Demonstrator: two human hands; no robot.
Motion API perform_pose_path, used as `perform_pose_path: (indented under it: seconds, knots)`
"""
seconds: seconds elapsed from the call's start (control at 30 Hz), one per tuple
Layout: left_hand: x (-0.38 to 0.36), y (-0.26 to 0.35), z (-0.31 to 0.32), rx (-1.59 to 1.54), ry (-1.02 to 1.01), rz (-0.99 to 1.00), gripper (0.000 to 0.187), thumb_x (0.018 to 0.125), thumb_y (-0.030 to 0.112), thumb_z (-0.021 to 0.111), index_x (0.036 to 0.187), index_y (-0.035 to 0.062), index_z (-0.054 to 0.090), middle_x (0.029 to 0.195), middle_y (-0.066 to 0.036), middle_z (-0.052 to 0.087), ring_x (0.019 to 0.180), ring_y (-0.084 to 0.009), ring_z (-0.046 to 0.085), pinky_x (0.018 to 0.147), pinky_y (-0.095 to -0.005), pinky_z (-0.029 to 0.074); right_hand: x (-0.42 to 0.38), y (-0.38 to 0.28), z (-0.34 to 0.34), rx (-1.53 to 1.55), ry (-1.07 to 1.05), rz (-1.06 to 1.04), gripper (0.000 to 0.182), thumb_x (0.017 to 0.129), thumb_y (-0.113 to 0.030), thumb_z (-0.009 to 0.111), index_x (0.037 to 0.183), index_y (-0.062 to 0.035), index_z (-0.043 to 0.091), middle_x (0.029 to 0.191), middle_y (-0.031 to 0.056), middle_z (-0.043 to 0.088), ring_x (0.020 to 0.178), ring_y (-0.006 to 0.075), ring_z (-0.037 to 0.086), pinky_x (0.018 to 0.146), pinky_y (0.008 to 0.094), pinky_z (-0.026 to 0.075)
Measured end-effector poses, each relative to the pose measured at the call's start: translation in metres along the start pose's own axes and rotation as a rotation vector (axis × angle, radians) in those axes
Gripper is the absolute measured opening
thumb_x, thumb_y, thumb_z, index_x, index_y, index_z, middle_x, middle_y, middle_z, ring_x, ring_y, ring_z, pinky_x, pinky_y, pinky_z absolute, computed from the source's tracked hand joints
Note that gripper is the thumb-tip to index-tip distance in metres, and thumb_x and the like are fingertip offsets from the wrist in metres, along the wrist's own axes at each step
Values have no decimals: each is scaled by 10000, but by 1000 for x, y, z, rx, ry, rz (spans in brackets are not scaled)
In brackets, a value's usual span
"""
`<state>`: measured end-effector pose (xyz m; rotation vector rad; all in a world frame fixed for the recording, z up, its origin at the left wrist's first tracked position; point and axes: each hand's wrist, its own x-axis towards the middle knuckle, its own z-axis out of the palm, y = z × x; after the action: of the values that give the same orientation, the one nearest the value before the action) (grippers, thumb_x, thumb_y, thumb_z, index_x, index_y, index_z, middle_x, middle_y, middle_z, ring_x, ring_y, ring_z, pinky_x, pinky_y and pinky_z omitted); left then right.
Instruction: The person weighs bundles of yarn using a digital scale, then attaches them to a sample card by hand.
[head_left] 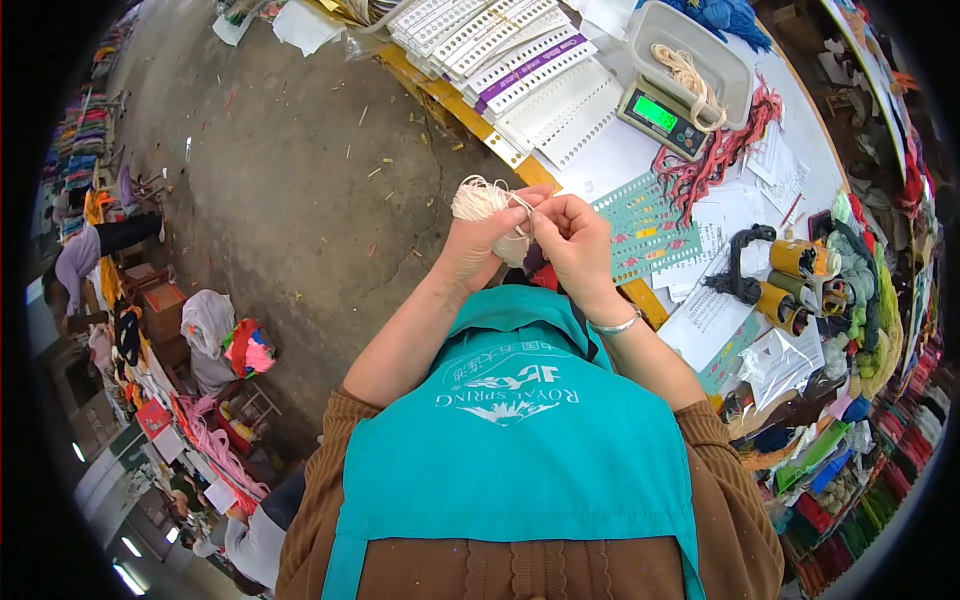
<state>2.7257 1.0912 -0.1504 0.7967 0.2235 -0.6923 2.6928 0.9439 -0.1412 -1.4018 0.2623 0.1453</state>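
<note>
A bundle of cream yarn [478,200] is wrapped in my left hand [480,240], its looped end sticking out past the thumb. My right hand [578,245], with thumb and forefinger pinched together, holds a strand of that yarn close beside the bundle. Both hands are in front of the teal apron, near the table's edge. On the table, a digital scale [660,118] with a lit green display stands beside a clear plastic tray [742,60]. Another hank of cream yarn [685,72] lies in the tray and hangs over its side.
Punched white cards [560,75] are stacked along the table's yellow edge [440,92]. A green card with threads [640,225], red yarn [735,150] and yarn rolls [795,258] lie to the right. At far left a person [85,255] bends over.
</note>
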Motion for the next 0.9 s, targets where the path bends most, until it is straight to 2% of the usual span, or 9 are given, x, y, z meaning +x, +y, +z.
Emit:
perform_pose_path:
  seconds: [0.27, 0.47, 0.57, 0.77, 0.9]
  knots:
    - [0, 4, -1, -19, 15, 5, 351, 845, 105, 647, 1159, -43, 595, 1200, -119, 602, 1018, -175, 616, 904, -317, 509, 0, -11, 8, 75, 44, 13, 66, 893, -56, 609, 876, 6, 594, 752, 1, 632, 649, 25, 557, 570, 181, 440]
    - [-2, 7, 1, 34, 17, 66, 378, 858, 101, 627, 1203, -39, 566, 1172, -104, 616, 1017, -167, 615, 900, -311, 505, 3, 0, 5, -167, 39, -37, 79, 898, -66, 608, 878, 8, 589, 732, 3, 613, 643, 28, 556, 563, 184, 442]
    - [-3, 10, 5, -18, 56, 54, 313, 856, 60, 603, 1150, -46, 590, 1123, -123, 632, 977, -165, 627, 864, -296, 511, 4, -5, 9, 85, 55, 9, 83, 892, -81, 618, 875, -4, 593, 724, -3, 604, 601, 26, 529, 525, 180, 414]
    - [-2, 12, 3, -19, 40, 38, 349, 861, 115, 624, 1181, -22, 589, 1194, -120, 615, 1021, -169, 616, 901, -322, 504, 11, -1, 2, 393, 52, 246, 110, 901, -135, 616, 891, -29, 588, 745, 2, 600, 540, 43, 493, 461, 178, 356]
    - [1, 7, -7, 8, 43, 82, 331, 871, 110, 612, 1176, -18, 593, 1192, -125, 616, 1034, -178, 616, 900, -329, 502, 11, -9, 5, 402, -2, 299, 131, 897, -154, 630, 879, -32, 588, 706, -7, 572, 523, 44, 465, 447, 183, 320]
